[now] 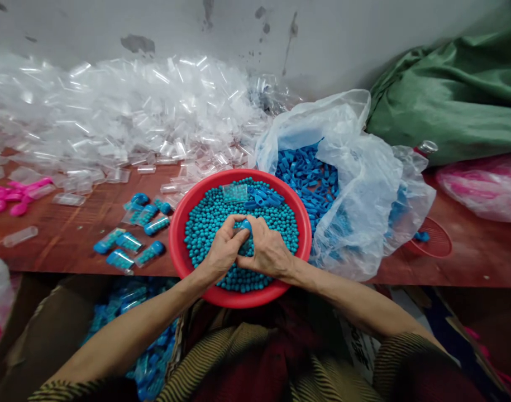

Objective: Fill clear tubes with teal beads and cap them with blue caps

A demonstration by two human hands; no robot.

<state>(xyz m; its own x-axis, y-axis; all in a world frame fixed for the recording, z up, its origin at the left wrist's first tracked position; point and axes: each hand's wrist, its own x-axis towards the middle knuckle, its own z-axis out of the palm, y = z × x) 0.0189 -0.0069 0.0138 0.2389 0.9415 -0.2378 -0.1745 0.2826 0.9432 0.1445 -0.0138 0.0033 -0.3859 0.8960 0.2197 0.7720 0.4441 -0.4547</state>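
Note:
A red bowl (177, 234) full of small teal beads (209, 223) sits at the table's near edge. Over its middle my left hand (222, 248) and my right hand (267, 251) are pressed together, fingers closed around a small clear tube with a blue cap (246, 225). Several loose blue caps (266, 198) and one clear tube (235, 192) lie on the beads at the bowl's far side.
A clear plastic bag of blue caps (309, 173) stands right of the bowl. Filled capped tubes (132, 243) lie left of it. A big heap of empty clear tubes (113, 117) covers the back. Pink caps (12, 198) far left, a green sack (456, 95) far right, a box of filled tubes (150, 352) below.

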